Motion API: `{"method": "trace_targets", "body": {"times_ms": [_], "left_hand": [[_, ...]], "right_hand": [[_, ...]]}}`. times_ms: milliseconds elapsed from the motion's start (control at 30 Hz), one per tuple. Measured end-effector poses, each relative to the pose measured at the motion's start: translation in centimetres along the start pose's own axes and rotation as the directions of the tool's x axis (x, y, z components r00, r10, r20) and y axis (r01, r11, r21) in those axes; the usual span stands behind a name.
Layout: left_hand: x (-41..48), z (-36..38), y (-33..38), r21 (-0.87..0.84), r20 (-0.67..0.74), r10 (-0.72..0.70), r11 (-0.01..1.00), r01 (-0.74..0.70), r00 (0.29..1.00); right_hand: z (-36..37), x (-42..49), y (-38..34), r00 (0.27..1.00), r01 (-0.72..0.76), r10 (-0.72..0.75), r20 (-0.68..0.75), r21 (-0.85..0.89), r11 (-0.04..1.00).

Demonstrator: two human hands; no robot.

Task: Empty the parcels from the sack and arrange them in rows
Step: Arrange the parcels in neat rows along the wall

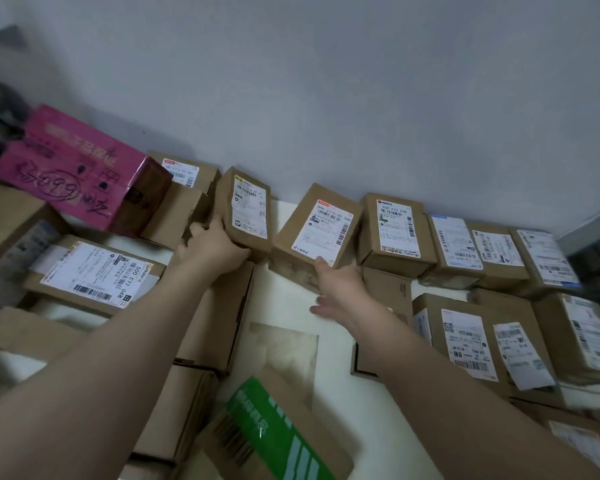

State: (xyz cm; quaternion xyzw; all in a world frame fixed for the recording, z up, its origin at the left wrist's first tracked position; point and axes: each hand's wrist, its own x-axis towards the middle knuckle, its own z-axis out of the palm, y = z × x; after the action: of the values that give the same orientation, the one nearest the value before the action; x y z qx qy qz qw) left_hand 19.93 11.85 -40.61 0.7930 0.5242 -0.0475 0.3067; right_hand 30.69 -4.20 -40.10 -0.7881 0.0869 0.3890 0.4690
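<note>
Brown cardboard parcels with white labels lie in rows along a pale wall on a white floor. My left hand grips the lower left corner of a tilted small parcel near the wall. To its right, a second tilted parcel has my right hand at its near edge; the thumb touches its front corner and the fingers hang spread below. The sack is not in view.
A pink box with black scribbles sits on other boxes at the back left. A labelled carton lies left of my left arm. A parcel with a green band lies near the bottom. Several labelled parcels fill the right side.
</note>
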Motion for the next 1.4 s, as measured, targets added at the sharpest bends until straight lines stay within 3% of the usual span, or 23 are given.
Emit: {"method": "trace_targets", "body": {"times_ms": [100, 267, 333, 433, 533, 633, 733, 833, 900, 967, 1033, 1100, 1167, 1200, 1233, 1300, 1400], "left_hand": [[0.2, -0.2, 0.2, 0.028, -0.019, 0.008, 1.000, -0.008, 1.000], [1.2, 0.9, 0.4, 0.103, 0.085, 0.072, 0.991, -0.080, 0.994], [1.8, 1.7, 0.2, 0.120, 0.043, 0.150, 0.981, -0.154, 0.988], [1.5, 2.4, 0.1, 0.158, -0.134, 0.188, 0.973, -0.166, 0.973], [-0.3, 2.0, -0.1, 0.114, -0.197, 0.078, 0.992, -0.056, 0.977], [-3.0, 1.6, -0.9, 0.154, -0.113, -0.029, 0.987, 0.047, 0.993], [-5.9, 1.4, -2.1, 0.166, -0.040, -0.157, 0.973, 0.161, 0.987], [-8.3, 1.8, -3.2, 0.201, 0.029, -0.272, 0.944, 0.261, 0.962], [-9.5, 2.4, -3.5, 0.263, 0.060, -0.281, 0.930, 0.257, 0.958], [-10.5, 2.8, -3.4, 0.291, 0.049, -0.253, 0.929, 0.229, 0.966], [-11.3, 2.5, -3.2, 0.284, 0.041, -0.219, 0.938, 0.198, 0.975], [-11.6, 2.1, -3.1, 0.224, 0.051, -0.150, 0.965, 0.135, 0.987], [-11.5, 1.8, -3.1, 0.044, 0.088, -0.075, 0.996, 0.072, 0.993], [-11.5, 1.6, -3.1, -0.132, 0.139, -0.065, 0.988, 0.084, 0.988], [-11.6, 1.5, -3.2, -0.349, 0.193, -0.044, 0.931, 0.111, 0.980], [-12.5, 1.1, -3.3, -0.666, 0.347, 0.031, 0.712, 0.223, 0.937], [-13.2, 1.1, -3.9, -0.741, 0.539, 0.075, 0.516, 0.430, 0.839]], "right_hand": [[0.5, -1.1, -0.8, 0.983, -0.127, 0.114, 0.140, 0.089, 0.988], [-0.2, 0.1, -0.9, 0.999, -0.045, 0.049, -0.008, 0.280, 0.959], [-0.5, 0.0, -0.3, 1.000, -0.020, 0.018, 0.009, 0.237, 0.971], [-0.9, -1.0, 0.8, 0.998, -0.039, 0.026, 0.064, 0.216, 0.976], [-1.3, -2.0, 2.2, 0.988, -0.050, 0.038, 0.151, 0.081, 0.995], [-1.6, -4.3, 3.6, 0.981, 0.084, -0.055, 0.184, -0.151, 0.985], [-1.8, -8.2, 4.9, 0.934, 0.311, -0.178, 0.311, -0.456, 0.834], [-1.5, -11.8, 6.8, 0.811, 0.545, -0.138, 0.569, -0.649, 0.531], [-0.8, -13.7, 8.8, 0.775, 0.607, -0.057, 0.629, -0.716, 0.344], [-0.2, -14.7, 10.9, 0.801, 0.588, -0.031, 0.598, -0.777, 0.225], [-0.4, -14.9, 11.9, 0.856, 0.511, -0.072, 0.511, -0.818, 0.265], [-1.6, -14.5, 11.3, 0.909, 0.413, -0.130, 0.395, -0.818, 0.400], [-3.7, -13.6, 10.3, 0.945, 0.323, -0.163, 0.282, -0.751, 0.576], [-5.0, -13.1, 9.7, 0.954, 0.292, -0.157, 0.254, -0.689, 0.663], [-6.3, -12.6, 9.1, 0.957, 0.273, -0.146, 0.249, -0.615, 0.740], [-8.6, -11.8, 8.4, 0.957, 0.240, -0.130, 0.258, -0.462, 0.854], [-10.9, -10.4, 8.2, 0.966, 0.159, -0.111, 0.233, -0.199, 0.967]]}}
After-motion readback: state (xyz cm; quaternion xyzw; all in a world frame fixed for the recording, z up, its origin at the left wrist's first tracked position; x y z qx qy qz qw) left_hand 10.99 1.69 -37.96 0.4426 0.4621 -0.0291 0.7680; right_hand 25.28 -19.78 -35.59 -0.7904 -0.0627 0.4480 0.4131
